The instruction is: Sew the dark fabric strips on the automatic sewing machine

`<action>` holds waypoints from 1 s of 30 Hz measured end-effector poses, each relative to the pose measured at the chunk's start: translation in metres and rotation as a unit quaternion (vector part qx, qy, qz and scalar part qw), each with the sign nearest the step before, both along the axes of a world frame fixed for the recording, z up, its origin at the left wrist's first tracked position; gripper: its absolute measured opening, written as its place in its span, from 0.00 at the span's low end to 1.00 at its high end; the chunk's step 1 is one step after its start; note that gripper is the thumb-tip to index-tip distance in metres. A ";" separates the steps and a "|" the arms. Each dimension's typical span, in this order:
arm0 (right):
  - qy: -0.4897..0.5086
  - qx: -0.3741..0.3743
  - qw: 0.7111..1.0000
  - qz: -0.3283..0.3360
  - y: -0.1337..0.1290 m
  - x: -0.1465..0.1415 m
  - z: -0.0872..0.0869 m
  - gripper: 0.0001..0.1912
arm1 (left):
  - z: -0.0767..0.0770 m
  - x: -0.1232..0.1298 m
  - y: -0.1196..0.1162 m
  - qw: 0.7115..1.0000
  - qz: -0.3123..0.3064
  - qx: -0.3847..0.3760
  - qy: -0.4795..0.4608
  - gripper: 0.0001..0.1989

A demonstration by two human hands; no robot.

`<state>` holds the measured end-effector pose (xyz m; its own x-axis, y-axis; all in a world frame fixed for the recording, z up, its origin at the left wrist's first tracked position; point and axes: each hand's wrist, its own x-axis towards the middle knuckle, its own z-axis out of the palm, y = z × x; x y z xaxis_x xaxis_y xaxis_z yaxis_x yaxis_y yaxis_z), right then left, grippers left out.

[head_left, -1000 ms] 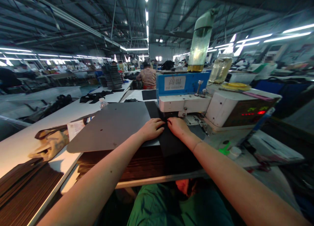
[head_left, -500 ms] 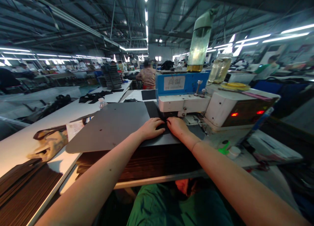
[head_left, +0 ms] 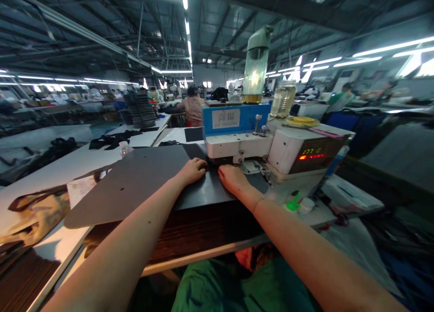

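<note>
My left hand [head_left: 193,171] rests on the right part of a smooth grey work plate [head_left: 135,181], fingers stretched toward the machine head and nothing visible in its grasp. A short gap separates it from my right hand [head_left: 232,178], whose fingers curl in at the front of the head; what they pinch, if anything, is hidden. Dark flat material [head_left: 195,152] lies on the plate beyond my left hand and reaches toward the head. The blue-and-white tabletop machine [head_left: 237,144] stands directly behind both hands. On its right, the control box [head_left: 313,154] shows lit digits.
Dark stacked pieces [head_left: 203,233] fill the space under the plate. Bottles [head_left: 255,72] stand on the machine. Tan cloth [head_left: 40,212] and a small clear bottle [head_left: 124,148] are on the left table. A green object [head_left: 293,202] sits right of my right arm. A person [head_left: 192,108] sits ahead.
The view has turned slightly right, so everything appears further left. My hands are a little further apart. The control box display now shows yellow-green digits beside the red lights.
</note>
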<state>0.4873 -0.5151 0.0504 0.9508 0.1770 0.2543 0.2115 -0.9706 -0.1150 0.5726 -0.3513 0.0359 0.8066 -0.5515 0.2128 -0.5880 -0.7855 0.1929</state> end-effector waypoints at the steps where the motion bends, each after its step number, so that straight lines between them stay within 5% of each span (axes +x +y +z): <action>1: -0.005 0.012 1.000 0.022 -0.003 -0.009 0.002 0.14 | 0.001 0.003 0.003 1.000 0.010 0.007 0.002 0.17; 6: -0.139 0.065 0.985 0.081 -0.059 -0.067 0.036 0.14 | 0.015 -0.021 0.031 0.999 -0.024 0.023 0.034 0.16; 10: -0.323 0.021 0.944 -0.062 -0.154 -0.091 0.078 0.15 | 0.017 -0.081 0.058 0.998 -0.048 0.000 0.043 0.23; 15: -0.255 -0.119 0.949 -0.143 -0.248 -0.081 0.099 0.24 | 0.001 -0.127 0.085 0.999 -0.027 -0.024 0.007 0.18; 19: -0.192 -0.192 0.951 -0.151 -0.263 -0.072 0.097 0.18 | -0.005 -0.131 0.087 0.998 -0.020 -0.046 -0.029 0.14; 22: -0.210 -0.175 0.946 -0.175 -0.260 -0.072 0.094 0.14 | -0.007 -0.135 0.080 0.997 -0.024 -0.057 -0.055 0.15; 26: -0.255 0.015 0.942 -0.216 -0.254 -0.070 0.087 0.14 | -0.008 -0.153 0.064 0.986 -0.041 -0.114 -0.112 0.15; 30: -0.284 0.197 0.899 -0.271 -0.243 -0.076 0.089 0.16 | -0.007 -0.178 0.040 0.973 -0.080 -0.181 -0.122 0.15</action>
